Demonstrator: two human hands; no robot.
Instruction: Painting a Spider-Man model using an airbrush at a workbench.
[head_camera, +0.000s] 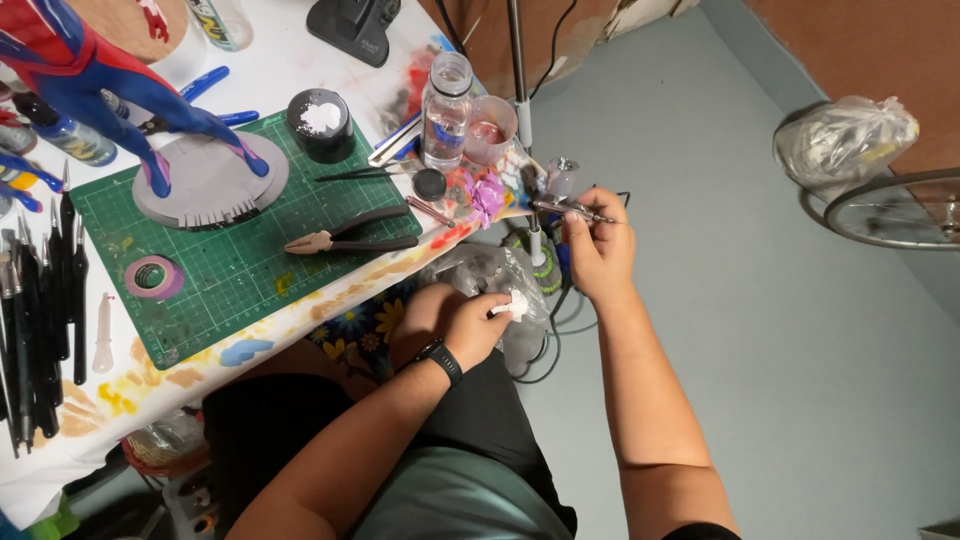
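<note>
My right hand (598, 250) is closed around a thin metal airbrush (572, 207) with a small cup on top, held level just off the table's corner. My left hand (470, 325), with a black watch on the wrist, pinches a small white piece (516, 303) above a clear plastic bag (492, 272) near my lap. The airbrush tip points left toward the table edge, a short way above the white piece.
A green cutting mat (240, 260) carries brown-handled pliers (350, 236), a purple tape roll (153, 277) and a blue and red figure (90, 70) on a grey round base. A clear bottle (445, 110), a pink cup (490, 130), black brushes (40, 310) and a bicycle wheel (890, 210) are around.
</note>
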